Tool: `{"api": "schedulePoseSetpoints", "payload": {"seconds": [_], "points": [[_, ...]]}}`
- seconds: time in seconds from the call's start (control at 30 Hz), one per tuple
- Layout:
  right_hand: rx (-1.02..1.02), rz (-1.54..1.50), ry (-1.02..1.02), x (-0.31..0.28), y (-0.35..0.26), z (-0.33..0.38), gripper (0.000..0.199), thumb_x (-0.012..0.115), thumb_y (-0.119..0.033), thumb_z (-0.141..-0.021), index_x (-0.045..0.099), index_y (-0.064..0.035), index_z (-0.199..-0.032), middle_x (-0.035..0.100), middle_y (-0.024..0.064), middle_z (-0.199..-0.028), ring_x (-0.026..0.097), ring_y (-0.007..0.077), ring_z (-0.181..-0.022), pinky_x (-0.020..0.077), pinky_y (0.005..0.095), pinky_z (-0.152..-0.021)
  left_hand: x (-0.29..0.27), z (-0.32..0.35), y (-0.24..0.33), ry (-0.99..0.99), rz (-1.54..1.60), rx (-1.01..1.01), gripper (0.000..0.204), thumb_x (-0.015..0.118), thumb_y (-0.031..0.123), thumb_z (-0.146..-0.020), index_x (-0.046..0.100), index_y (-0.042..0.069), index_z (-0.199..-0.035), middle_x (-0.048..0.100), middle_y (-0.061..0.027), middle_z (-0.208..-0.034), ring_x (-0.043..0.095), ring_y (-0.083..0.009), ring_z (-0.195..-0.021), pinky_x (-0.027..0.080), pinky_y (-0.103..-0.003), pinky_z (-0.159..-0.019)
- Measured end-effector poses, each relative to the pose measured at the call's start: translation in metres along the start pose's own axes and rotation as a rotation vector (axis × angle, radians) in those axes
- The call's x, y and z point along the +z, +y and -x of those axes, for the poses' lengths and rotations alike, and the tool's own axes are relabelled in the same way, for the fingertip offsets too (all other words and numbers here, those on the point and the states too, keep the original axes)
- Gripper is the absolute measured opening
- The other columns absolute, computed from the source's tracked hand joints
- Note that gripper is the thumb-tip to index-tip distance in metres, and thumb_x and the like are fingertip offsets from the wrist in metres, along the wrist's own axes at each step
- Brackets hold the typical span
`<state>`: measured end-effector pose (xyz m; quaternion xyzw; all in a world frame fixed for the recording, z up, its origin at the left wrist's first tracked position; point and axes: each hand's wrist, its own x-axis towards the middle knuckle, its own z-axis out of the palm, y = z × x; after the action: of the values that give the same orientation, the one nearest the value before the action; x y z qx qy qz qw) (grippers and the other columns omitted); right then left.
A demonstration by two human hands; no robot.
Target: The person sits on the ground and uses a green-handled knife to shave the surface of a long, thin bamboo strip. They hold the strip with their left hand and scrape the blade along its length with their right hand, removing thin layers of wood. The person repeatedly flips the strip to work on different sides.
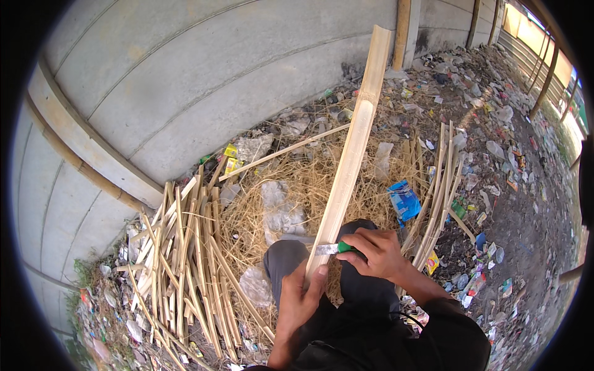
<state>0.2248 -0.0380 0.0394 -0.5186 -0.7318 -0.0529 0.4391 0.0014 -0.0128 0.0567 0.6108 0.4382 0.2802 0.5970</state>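
Fingers of my right hand (pixel 378 253) wrap the green-handled knife (pixel 344 247), blade (pixel 326 249) right across the split bamboo (pixel 350 161), and my left hand (pixel 299 298) grips its near end!

And there's the grey concrete panel wall (pixel 179 68) behind, pole (pixel 401 34) upright beside it; blue plastic wrapper (pixel 404 201) right, yellow wrapper (pixel 432 263) nearer, litter (pixel 495 148) strewn everywhere rightward!

Single head-worn fisheye; faces steeply downward; close above knees (pixel 288 263)

One knife (pixel 331 248), one broad bamboo strip (pixel 348 164) (thinner strips (pixel 199 272): dozens).
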Motion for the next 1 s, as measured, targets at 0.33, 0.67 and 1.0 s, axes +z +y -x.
{"api": "schedulePoseSetpoints", "payload": {"seconds": [0.33, 0.67, 1.0], "points": [[0.084, 0.092, 0.041, -0.016, 0.037, -0.004, 0.029, 0.084, -0.032, -0.093, 0.072, -0.0101, -0.106, 0.074, 0.0042, -0.089, 0.072, 0.0232, -0.067, 0.0538, 0.035, -0.056, -0.007, 0.016, -0.025, -0.014, -0.086, -0.055, 0.034, 0.064, 0.031, -0.111, 0.072, -0.002, -0.113, 0.059, -0.0034, -0.061, 0.056, -0.0088, -0.058, 0.046, -0.031, -0.056], [0.009, 0.107, 0.049, -0.013, 0.045, -0.011, 0.028, 0.084, -0.032, -0.092, 0.072, -0.01, -0.106, 0.073, 0.0042, -0.087, 0.071, 0.0241, -0.066, 0.053, 0.0362, -0.056, -0.016, 0.02, -0.026, 0.014, -0.068, 0.011, 0.034, 0.064, 0.031, -0.111, 0.063, 0.003, -0.093, 0.054, 0.0037, -0.062, 0.049, -0.0045, -0.051, 0.036, -0.025, -0.046], [0.283, 0.183, 0.207, -0.038, 0.101, -0.016, 0.028, 0.076, -0.031, -0.101, 0.074, -0.0041, -0.11, 0.079, 0.0128, -0.093, 0.072, 0.0271, -0.065, 0.0522, 0.0365, -0.056, -0.026, 0.045, -0.052, -0.077, -0.11, -0.119, 0.038, 0.064, 0.034, -0.111, 0.064, 0.003, -0.09, 0.055, 0.0039, -0.062, 0.048, -0.0052, -0.051, 0.035, -0.026, -0.048]]}}
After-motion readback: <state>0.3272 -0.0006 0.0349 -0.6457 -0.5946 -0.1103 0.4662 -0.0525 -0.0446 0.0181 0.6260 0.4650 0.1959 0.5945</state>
